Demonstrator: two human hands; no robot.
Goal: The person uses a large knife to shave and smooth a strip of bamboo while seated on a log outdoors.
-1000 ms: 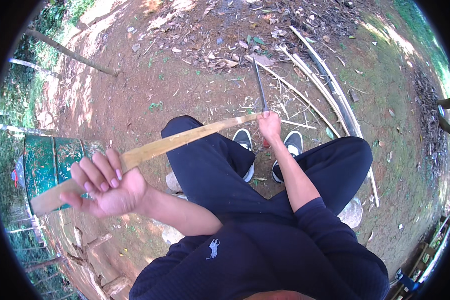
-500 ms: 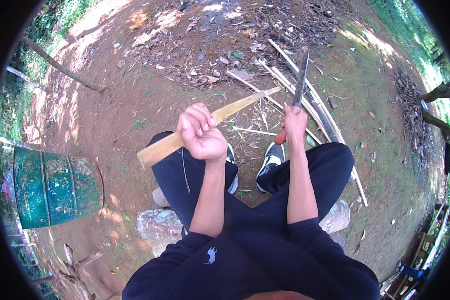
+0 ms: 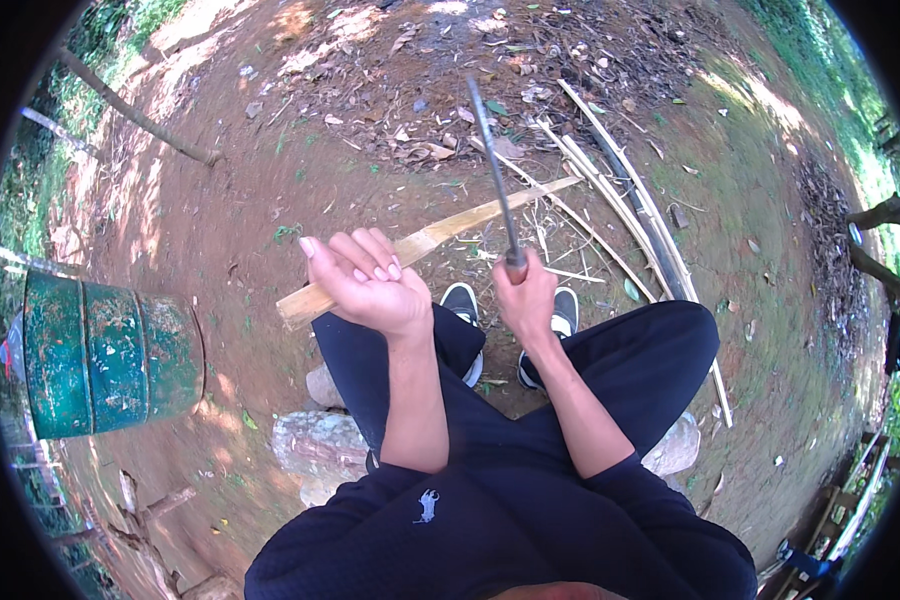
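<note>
My right hand (image 3: 526, 292) is closed round the handle of a machete (image 3: 493, 160), held in front of my knees with its long dark blade pointing away. A flat, pale split-bamboo strip (image 3: 470, 215) slants from above my left knee towards the sticks on the ground at the right. My left hand (image 3: 365, 285) is in front of the strip's near part, palm up, with the thumb apart and the fingers loosely curled. Nothing shows in its palm; the strip passes behind it. Whether the back of the hand touches the strip I cannot tell.
Several long pale sticks and a dark one (image 3: 625, 180) lie beyond my right knee. Shavings (image 3: 545, 225) and dry leaves (image 3: 420, 140) litter the dirt. A worn green drum (image 3: 115, 355) is at the left. Pale log (image 3: 315, 440) beside my left thigh.
The machete has swung from right to left, over the strip. My left hand has loosened and shifted left, its thumb lifting away. A thin strand that hung below it no longer shows.
</note>
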